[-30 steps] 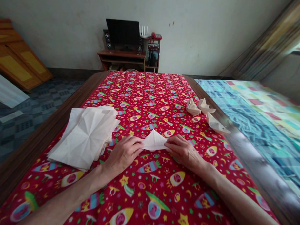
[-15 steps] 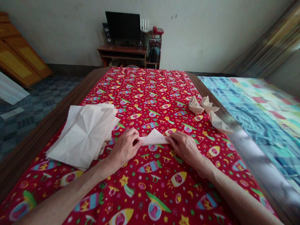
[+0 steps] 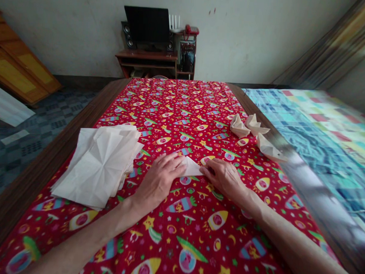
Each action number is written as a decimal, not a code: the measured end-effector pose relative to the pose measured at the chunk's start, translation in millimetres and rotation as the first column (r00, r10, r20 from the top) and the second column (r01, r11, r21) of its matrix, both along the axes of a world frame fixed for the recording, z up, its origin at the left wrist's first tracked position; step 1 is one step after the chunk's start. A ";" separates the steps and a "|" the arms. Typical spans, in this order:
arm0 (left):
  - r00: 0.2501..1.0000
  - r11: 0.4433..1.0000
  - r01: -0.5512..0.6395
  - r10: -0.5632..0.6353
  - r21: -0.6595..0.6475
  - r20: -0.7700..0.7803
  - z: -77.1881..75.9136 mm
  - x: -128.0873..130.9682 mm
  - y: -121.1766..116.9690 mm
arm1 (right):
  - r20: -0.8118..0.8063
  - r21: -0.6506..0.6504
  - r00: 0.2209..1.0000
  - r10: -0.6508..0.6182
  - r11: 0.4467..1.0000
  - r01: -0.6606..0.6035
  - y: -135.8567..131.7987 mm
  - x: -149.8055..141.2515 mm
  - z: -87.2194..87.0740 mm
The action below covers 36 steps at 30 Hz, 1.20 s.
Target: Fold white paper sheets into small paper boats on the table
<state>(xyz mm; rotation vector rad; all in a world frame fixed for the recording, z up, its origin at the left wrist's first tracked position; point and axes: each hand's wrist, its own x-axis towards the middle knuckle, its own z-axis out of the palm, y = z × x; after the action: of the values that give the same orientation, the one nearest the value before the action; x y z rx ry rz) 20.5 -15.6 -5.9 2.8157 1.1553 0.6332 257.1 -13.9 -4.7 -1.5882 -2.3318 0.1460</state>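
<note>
A small piece of folded white paper [image 3: 192, 167] with a peaked top lies on the red patterned cloth between my hands. My left hand [image 3: 165, 171] lies with fingers stretched over the paper's left part, pressing it and hiding that end. At the other end, my right hand [image 3: 221, 174] pinches the right tip between thumb and curled fingers. To the left of my left hand rests a loose stack of creased white paper sheets [image 3: 100, 166]. Several folded paper boats [image 3: 239, 126] sit at the right edge of the cloth.
The red cloth [image 3: 179, 233] covers a dark wooden table [image 3: 90, 113]. Along its right side is a bed [image 3: 314, 137] with blue and checked covers. A desk [image 3: 146, 56] with a monitor [image 3: 147, 26] and red telephone [image 3: 191, 30] stands at the far wall.
My left hand has gone from pinching the paper's left end to lying flat over it, further right. My right hand keeps its pinch. The view has tilted slightly.
</note>
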 end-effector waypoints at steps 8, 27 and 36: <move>0.990 0.989 0.087 -0.098 -0.119 -0.097 -10.5 27.4 -21.4 | -0.023 0.021 1.000 0.008 1.000 -0.007 -0.4 0.0 1.1; 0.986 0.985 0.080 -0.100 -0.151 -0.133 -5.2 15.2 -23.9 | 0.068 0.043 0.930 0.361 0.930 -0.364 -50.6 -2.8 -10.5; 0.975 0.996 -0.009 -0.012 -0.094 -0.221 0.8 -17.6 -30.0 | 0.076 0.071 0.942 0.326 0.941 -0.331 -51.4 12.2 -7.4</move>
<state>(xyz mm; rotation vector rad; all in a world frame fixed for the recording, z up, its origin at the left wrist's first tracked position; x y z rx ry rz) 2.9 -45.6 -5.1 2.8613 1.1795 0.2605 269.3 -65.3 -12.1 -1.1699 -2.6008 0.0725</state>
